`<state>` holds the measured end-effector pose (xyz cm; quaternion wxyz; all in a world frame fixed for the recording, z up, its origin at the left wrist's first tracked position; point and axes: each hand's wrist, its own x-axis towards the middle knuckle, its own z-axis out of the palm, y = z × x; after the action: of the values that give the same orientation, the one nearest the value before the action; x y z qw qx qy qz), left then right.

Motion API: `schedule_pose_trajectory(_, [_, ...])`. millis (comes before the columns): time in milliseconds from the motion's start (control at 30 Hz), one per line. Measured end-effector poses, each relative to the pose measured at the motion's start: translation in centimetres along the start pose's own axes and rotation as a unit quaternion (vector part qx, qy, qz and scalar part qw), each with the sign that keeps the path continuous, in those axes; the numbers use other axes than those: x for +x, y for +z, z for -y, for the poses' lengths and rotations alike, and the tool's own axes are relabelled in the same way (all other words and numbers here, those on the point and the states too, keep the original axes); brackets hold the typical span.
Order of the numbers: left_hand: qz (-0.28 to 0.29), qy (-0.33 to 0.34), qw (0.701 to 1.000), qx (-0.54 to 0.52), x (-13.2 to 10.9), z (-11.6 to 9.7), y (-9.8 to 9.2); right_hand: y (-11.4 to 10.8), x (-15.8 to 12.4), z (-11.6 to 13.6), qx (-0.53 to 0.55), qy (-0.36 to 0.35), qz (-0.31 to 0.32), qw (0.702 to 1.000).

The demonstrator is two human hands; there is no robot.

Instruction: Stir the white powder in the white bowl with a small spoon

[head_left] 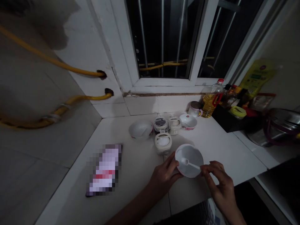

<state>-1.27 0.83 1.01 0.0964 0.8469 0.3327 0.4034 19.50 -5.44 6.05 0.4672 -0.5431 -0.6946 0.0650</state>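
A white bowl [193, 156] is held tilted above the counter near its front edge. My left hand [165, 172] grips the bowl's left rim, fingers outside and thumb below. Between the thumb and fingers of my right hand [217, 179] is the handle of a small white spoon [186, 161], whose round scoop lies over the inside of the bowl. Just behind the bowl stands a lidded clear jar [163, 143] with white contents. Two more lidded jars, one dark [161, 124] and one pale [174, 125], stand behind it.
Two other bowls [140, 129] [188, 122] sit farther back. A phone-like object [105, 170], blurred out, lies at the left. Along the right back are a mug [195, 108], an oil bottle [209, 103], a black box [226, 118] of condiments and a metal pot [281, 125].
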Motion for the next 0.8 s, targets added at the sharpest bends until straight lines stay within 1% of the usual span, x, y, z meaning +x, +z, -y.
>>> schedule_pose_trajectory(167, [-0.001, -0.001, 1.000, 0.005, 0.0, 0.0, 0.0, 0.3, -0.3, 0.3, -0.018, -0.044, 0.070, 0.996])
schedule_pose_trajectory(200, [-0.003, 0.000, 1.000, 0.003, 0.0, 0.0, 0.1, 0.3, -0.2, 0.2, -0.028, -0.054, 0.075, 0.995])
schedule_pose_trajectory(267, [-0.005, 0.006, 1.000, 0.002, -0.1, 0.0, 0.1, 0.3, 0.0, 0.1, -0.043, -0.067, 0.065, 0.995])
schedule_pose_trajectory(367, [-0.009, 0.020, 1.000, 0.017, -0.1, 0.1, 0.1, 0.7, -0.1, 0.3, -0.031, -0.028, 0.050, 0.998])
schedule_pose_trajectory(433, [-0.007, 0.027, 0.999, 0.029, -0.2, 0.0, 0.1, 1.0, -0.3, 0.5, -0.020, 0.006, 0.069, 0.997])
schedule_pose_trajectory(533, [-0.011, 0.038, 0.998, 0.039, -0.1, -0.1, -0.1, 1.1, -0.4, 0.5, -0.038, 0.012, 0.083, 0.996])
schedule_pose_trajectory(600, [-0.015, 0.049, 0.998, 0.045, 0.0, -0.2, -0.2, 0.7, -0.1, 0.1, -0.067, -0.012, 0.060, 0.996])
schedule_pose_trajectory(700, [-0.010, 0.066, 0.996, 0.053, 0.0, -0.3, -0.3, 0.1, 0.8, -0.8, -0.124, -0.080, 0.017, 0.989])
schedule_pose_trajectory(800, [-0.010, 0.091, 0.994, 0.063, 0.0, -0.2, -0.3, -0.2, 1.5, -1.2, -0.172, -0.129, 0.007, 0.977])
